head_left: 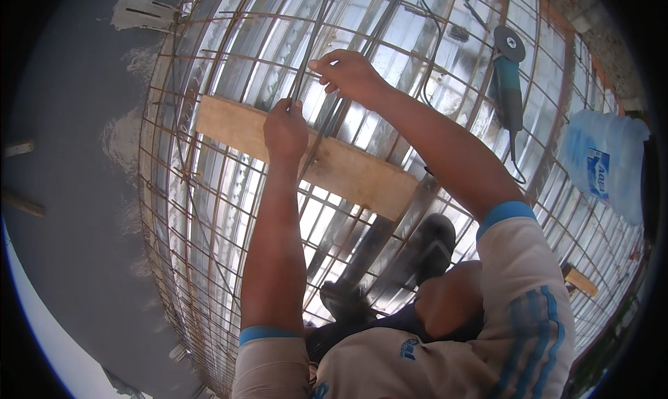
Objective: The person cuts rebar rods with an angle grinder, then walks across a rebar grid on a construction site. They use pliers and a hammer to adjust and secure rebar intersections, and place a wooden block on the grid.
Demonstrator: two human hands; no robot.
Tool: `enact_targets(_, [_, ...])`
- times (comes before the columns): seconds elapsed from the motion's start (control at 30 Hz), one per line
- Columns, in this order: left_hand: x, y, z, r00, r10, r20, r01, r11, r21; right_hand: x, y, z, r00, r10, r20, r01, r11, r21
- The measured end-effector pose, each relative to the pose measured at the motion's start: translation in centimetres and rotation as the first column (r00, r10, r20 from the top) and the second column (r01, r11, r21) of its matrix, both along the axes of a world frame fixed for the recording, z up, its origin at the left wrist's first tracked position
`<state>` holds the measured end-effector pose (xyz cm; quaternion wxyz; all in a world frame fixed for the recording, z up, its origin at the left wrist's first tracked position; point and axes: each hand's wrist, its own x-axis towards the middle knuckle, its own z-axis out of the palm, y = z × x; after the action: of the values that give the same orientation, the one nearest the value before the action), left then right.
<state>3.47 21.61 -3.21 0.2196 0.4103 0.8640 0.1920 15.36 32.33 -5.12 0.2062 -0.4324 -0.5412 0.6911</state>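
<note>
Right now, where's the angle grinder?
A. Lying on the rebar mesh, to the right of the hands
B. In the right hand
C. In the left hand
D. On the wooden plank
A: the grinder lies on the mesh, apart from both hands; the left hand and right hand grip thin steel rods instead, and the plank carries no tool.

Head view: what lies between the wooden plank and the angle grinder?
In the head view, the person's right forearm crosses the stretch between the wooden plank and the angle grinder. Under it run the rebar mesh, the corrugated metal decking and a dark cable.
</note>
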Motion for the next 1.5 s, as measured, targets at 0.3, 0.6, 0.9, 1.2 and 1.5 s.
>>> enact_targets(0.3, [-6.7, 5.5, -4.9, 0.964, -0.067, -0.256, 0.074, 0.997, 0.018, 17.6, -0.7, -7.5, 0.872, -0.095, 0.481, 0.01, 0.984, 0.176])
enact_targets(0.6, [-7.6, 6.9, -8.4, 0.936, -0.117, -0.332, 0.119, 0.993, -0.015, 20.7, -2.8, -7.6, 0.906, 0.083, 0.416, -0.094, 0.996, 0.006])
enact_targets(0.9, [-3.9, -4.5, -3.1, 0.996, 0.092, -0.014, -0.089, 0.985, 0.145, 14.9, -1.8, -8.2, 0.923, 0.157, 0.351, -0.207, 0.972, 0.111])
enact_targets(1.2, [-2.9, -17.1, -5.5, 0.956, 0.25, 0.151, -0.245, 0.968, -0.051, 20.4, 4.5, -5.9, 0.599, -0.64, 0.482, -0.041, 0.577, 0.816])
enact_targets(1.5, [-2.1, -17.5, -6.2, 0.974, 0.123, 0.189, -0.113, 0.992, -0.061, 15.5, -1.4, -6.6, 0.934, -0.069, 0.35, 0.015, 0.988, 0.154])
